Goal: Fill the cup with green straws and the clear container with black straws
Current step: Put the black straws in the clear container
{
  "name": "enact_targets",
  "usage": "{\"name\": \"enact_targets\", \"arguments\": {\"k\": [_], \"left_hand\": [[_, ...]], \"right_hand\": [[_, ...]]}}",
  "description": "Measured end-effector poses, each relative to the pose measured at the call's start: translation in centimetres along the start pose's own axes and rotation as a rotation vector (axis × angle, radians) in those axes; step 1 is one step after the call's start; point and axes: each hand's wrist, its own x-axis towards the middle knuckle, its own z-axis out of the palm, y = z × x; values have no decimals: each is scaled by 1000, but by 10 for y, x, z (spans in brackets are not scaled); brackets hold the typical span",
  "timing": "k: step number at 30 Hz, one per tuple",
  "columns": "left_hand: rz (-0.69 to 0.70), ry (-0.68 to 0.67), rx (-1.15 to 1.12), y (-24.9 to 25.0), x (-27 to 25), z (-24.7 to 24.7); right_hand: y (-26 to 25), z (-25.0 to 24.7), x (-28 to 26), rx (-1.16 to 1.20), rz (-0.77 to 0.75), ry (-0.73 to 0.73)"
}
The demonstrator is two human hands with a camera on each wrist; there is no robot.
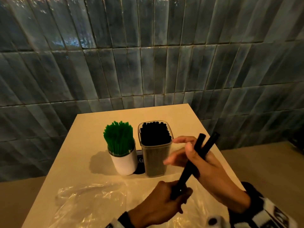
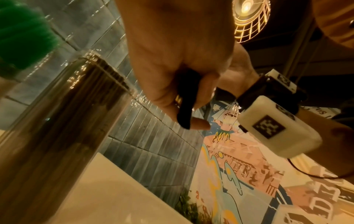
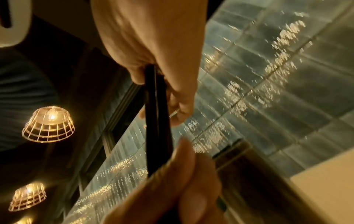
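Here we hold two black straws [image 1: 195, 155] between both hands, at about four o'clock from the clear container [image 1: 154, 148]. Our left hand [image 1: 158, 206] is curled round their lower ends; our right hand [image 1: 202, 163] pinches them higher up, its other fingers spread loose. Their top ends splay apart in a V. The container stands at the worktop's [image 1: 92, 122] centre, already packed with black straws, just beside the white cup [image 1: 124, 162] of green straws [image 1: 119, 137] at its nine o'clock. We judge the risk plain: splayed tips may catch the rim or the crowded straw ends and buckle or slip out. Pushing hard could tip the tall container against the cup. A crumpled clear plastic bag [image 1: 92, 199] lies at six o'clock.
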Motion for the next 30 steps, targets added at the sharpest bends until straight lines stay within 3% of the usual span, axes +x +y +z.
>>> {"name": "enact_targets", "arguments": {"k": [4,7,9,11,15,20,25,30], "left_hand": [[211,18,448,12,10,-33],[323,260,780,26,30,-70],[230,329,991,28,52,-88],[74,282,1127,19,74,-98],[-36,260,1199,-4,95,-99],[91,405,1202,-7,83,-88],[276,521,1081,-29,50,-63],[197,623,1072,-41,24,-37]], "right_hand": [[-7,-10,22,332,-57,330],[-9,-37,45,324,4,537],[2,-50,62,215,128,593],[20,-55,82,57,252,590],[54,-48,117,-191,394,546],[75,-32,131,-163,474,452],[80,-24,99,-243,348,313],[79,-27,66,-208,342,224]]}}
